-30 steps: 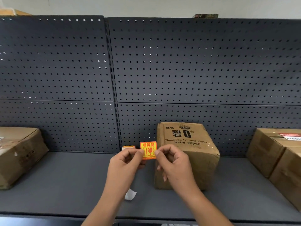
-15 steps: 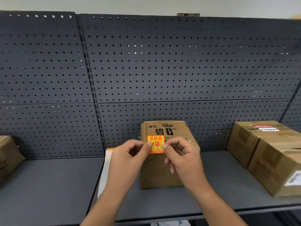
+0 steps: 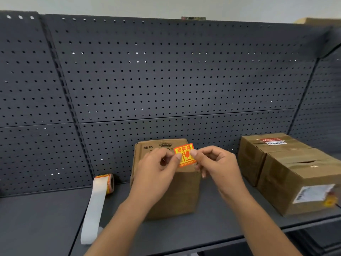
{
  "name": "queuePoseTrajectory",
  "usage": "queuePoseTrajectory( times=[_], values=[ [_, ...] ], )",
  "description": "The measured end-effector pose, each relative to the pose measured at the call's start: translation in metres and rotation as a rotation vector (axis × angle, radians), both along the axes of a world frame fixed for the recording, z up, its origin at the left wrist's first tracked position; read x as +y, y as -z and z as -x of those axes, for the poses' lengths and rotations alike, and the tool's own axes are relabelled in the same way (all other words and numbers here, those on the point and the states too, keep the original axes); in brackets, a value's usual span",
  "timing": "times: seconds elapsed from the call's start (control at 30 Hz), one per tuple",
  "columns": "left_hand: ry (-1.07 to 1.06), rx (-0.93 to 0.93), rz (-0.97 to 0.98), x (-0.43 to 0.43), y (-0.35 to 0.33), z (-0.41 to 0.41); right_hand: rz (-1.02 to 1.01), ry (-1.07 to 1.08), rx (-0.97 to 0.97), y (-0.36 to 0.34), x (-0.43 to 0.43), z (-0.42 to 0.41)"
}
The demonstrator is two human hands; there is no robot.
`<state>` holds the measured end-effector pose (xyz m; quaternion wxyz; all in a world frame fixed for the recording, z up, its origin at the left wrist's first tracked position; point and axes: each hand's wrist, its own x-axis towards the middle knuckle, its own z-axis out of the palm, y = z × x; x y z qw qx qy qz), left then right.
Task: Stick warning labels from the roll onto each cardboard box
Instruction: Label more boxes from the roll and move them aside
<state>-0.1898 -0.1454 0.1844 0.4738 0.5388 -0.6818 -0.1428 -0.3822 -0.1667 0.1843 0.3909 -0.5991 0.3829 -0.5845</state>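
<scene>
Both hands are up in front of the middle cardboard box [image 3: 184,196], which stands on the dark shelf [image 3: 46,218] close to the pegboard back wall [image 3: 166,80]. The left hand [image 3: 156,174] pinches the left edge of the warning label [image 3: 185,155] between thumb and forefinger, and the right hand [image 3: 215,163] pinches its right edge the same way, with the other fingers curled in. The label hangs over the box's upper right corner. I cannot tell whether it touches the cardboard.

Bare shelf lies between this box and the two boxes to the right, the rear one [image 3: 258,154] and the front one [image 3: 295,182], which touch each other. The front one sits near the shelf's front edge. To the left, the label roll [image 3: 108,181] stands just beside the middle box, near the back wall. Its white backing strip [image 3: 94,206] trails forward towards the front edge, alongside a seam in the shelf. Beyond that is more flat shelf.

The label faces me, printed side out, with its row of characters on top and the glass symbol below. It looks nearly square, perhaps slightly taller than wide, and is tilted a little, the top edge rising to the right.
</scene>
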Motion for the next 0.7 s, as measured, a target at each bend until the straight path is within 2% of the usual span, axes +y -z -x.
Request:
queuePoseTrajectory(
  times=[0.1, 0.23, 0.5, 0.7],
  values=[
    [-0.012, -0.037, -0.017, -0.011, -0.002, 0.008, -0.039, -0.007, -0.006, 0.000, -0.012, 0.010],
    [-0.051, -0.183, -0.082, -0.027, -0.003, 0.015, -0.064, 0.003, 0.011, 0.003, -0.021, 0.016],
    [-0.016, -0.266, -0.204, -0.035, -0.007, 0.018, -0.182, -0.021, -0.048, 0.010, -0.032, 0.013],
    [-0.026, -0.322, -0.258, -0.037, -0.011, 0.015, -0.185, -0.021, 0.060, 0.011, -0.038, 0.016]
  ],
)
